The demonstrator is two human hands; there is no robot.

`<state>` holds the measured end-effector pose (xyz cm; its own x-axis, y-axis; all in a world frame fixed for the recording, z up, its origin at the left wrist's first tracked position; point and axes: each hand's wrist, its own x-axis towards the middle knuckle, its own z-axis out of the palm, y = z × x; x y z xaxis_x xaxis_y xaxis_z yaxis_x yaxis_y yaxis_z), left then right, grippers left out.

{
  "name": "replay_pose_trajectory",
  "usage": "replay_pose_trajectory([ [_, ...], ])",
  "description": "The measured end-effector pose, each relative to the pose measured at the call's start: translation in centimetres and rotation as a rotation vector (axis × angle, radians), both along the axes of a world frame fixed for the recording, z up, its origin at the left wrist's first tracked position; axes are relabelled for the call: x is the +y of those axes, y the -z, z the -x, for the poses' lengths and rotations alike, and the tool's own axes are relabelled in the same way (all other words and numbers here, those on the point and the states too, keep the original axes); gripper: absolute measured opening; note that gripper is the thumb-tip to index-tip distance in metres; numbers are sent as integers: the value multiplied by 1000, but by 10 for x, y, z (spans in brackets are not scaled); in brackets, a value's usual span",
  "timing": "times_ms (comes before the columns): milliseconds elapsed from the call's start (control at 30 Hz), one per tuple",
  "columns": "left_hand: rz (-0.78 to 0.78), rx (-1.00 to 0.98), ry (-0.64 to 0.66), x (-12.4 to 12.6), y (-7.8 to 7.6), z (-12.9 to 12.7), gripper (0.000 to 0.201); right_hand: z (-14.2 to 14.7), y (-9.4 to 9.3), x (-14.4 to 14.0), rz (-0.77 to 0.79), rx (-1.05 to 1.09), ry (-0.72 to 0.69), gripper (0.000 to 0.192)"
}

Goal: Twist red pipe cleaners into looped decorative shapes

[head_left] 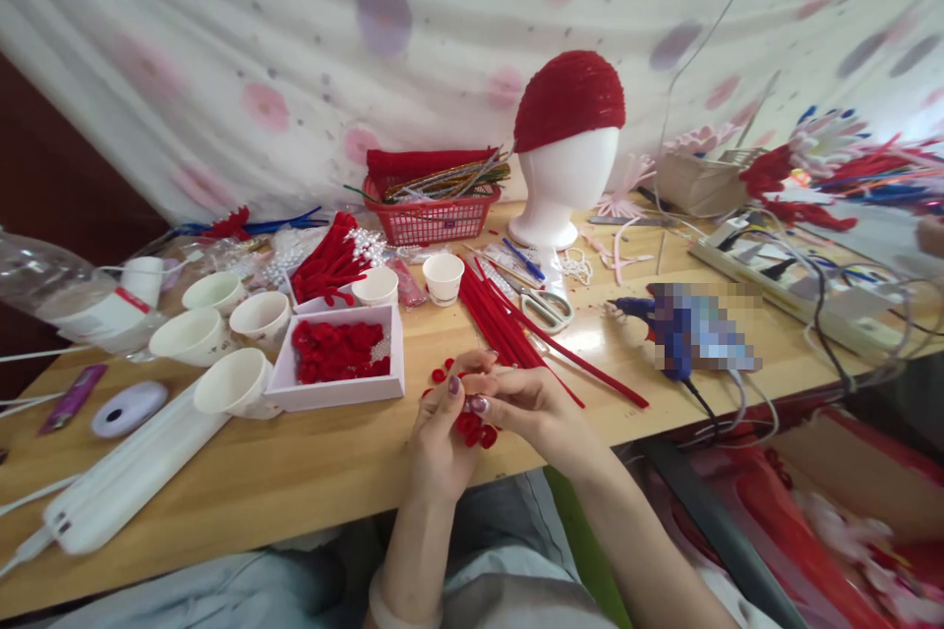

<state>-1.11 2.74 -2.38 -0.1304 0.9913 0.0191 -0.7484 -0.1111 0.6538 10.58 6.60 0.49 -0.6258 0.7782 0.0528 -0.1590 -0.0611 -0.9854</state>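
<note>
Both hands meet over the front edge of the table, closed around a cluster of red chenille-stem curls. My left hand grips it from the left, thumb on top. From the other side, my right hand pinches at the same cluster, its thumb beside the left thumb. Fingers hide the middle of the cluster. Just beyond lie long red chenille stems and scissors. A white box with red fuzzy pieces and small pearl beads stands left of the hands.
Several paper cups surround the box's left side. Farther back are a red basket of stems and a white foam head wearing a red cap. A blue glue gun, partly pixelated, and a power strip with cords lie right.
</note>
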Motion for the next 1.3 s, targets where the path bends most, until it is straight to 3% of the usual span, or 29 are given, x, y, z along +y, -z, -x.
replay_pose_trajectory([
  [233,90,-117,220,-1,-3,0,29,-9,-1,1,15,69,26,19],
  [433,96,-74,245,0,4,-2,26,-22,-4,2,-21,67,6,18],
  [633,-41,296,-88,0,7,4,29,-33,-16,6,17,32,-45,17],
  [767,-390,937,-163,-8,-9,15,17,-40,-14,16,93,-50,-166,24],
  [933,-571,1511,-275,-9,-27,10,15,-56,-8,35,210,-126,-301,28],
  [1067,-587,1711,-317,-1,-28,-5,20,-69,2,43,418,-85,-317,29],
  [1300,-586,1795,-219,2,-21,-16,23,-86,27,48,551,-64,-379,33],
])
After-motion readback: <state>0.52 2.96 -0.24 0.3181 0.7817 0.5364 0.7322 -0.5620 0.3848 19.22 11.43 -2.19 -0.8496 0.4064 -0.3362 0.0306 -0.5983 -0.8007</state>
